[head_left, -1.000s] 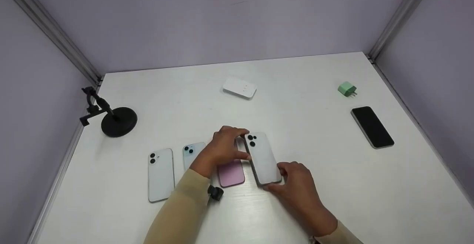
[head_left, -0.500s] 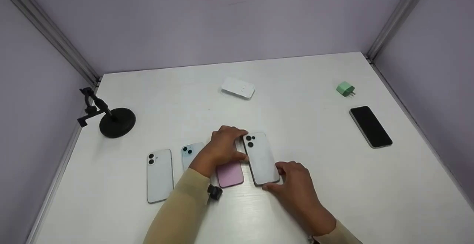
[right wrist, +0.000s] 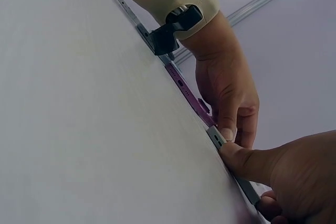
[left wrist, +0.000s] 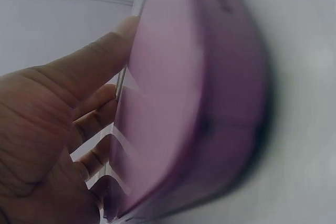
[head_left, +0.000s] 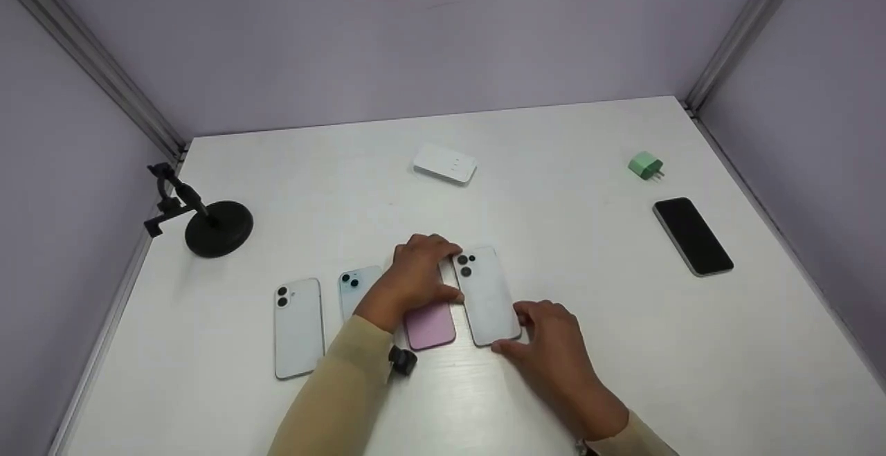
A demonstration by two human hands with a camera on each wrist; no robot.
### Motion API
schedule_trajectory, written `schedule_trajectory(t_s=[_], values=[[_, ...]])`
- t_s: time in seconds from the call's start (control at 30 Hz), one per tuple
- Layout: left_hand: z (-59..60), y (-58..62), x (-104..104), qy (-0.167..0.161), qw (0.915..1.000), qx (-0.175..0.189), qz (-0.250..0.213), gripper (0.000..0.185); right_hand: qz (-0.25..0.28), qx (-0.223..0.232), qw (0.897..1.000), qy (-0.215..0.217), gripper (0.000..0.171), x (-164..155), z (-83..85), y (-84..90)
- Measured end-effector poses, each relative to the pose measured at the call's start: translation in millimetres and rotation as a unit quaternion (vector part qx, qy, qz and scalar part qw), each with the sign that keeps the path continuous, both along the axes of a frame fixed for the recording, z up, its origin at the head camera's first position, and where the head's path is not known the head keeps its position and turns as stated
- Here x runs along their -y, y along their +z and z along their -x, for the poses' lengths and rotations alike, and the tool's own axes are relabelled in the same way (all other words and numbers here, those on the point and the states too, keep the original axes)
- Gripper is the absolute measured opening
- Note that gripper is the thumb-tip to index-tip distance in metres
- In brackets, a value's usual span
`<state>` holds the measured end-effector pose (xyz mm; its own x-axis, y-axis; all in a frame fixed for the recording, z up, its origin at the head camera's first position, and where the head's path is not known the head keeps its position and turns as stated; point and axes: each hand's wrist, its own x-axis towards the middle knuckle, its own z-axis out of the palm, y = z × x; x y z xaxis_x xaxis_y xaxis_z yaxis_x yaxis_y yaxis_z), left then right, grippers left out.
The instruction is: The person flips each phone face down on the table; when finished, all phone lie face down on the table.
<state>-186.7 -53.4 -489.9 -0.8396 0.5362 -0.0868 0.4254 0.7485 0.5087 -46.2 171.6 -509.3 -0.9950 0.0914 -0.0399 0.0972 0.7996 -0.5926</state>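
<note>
Camera side up, a white phone [head_left: 490, 304] with three dark lenses lies on the table between both hands. My left hand [head_left: 415, 279] holds its upper left side between thumb and fingers, arching over a pink phone [head_left: 430, 326]. With the thumb at the bottom edge and the fingers at the right side, my right hand [head_left: 557, 342] grips the lower right corner. In the left wrist view the pink phone [left wrist: 163, 87] looms large beside the left hand. The right wrist view shows the right thumb [right wrist: 252, 161] against the white phone's edge.
Left of the pink phone lie a light blue phone [head_left: 357, 288], partly behind the left arm, and another white phone [head_left: 299, 331]. A black stand [head_left: 220, 229], white power strip [head_left: 445, 164], green plug adapter [head_left: 646, 165] and dark-screened phone [head_left: 693, 236] surround the work area.
The white phone has shifted slightly left toward the pink phone and appears to lie flatter. Both hands keep nearly the same place on it.
</note>
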Motion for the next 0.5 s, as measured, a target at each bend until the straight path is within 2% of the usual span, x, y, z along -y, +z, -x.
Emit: schedule_trajectory(t_s=[0.23, 0.5], values=[[-1.5, 3.2, -0.9, 0.002, 0.9998, 0.001, 0.020, 0.081, 0.000, 0.012, 1.000, -0.005, 0.062, 2.1, 0.7, 1.9], [-5.8, 1.1, -6.7, 0.027, 0.9991, 0.013, 0.028, 0.083, 0.002, 0.021, 1.000, 0.000, 0.058, 0.0, -0.9, 1.3]])
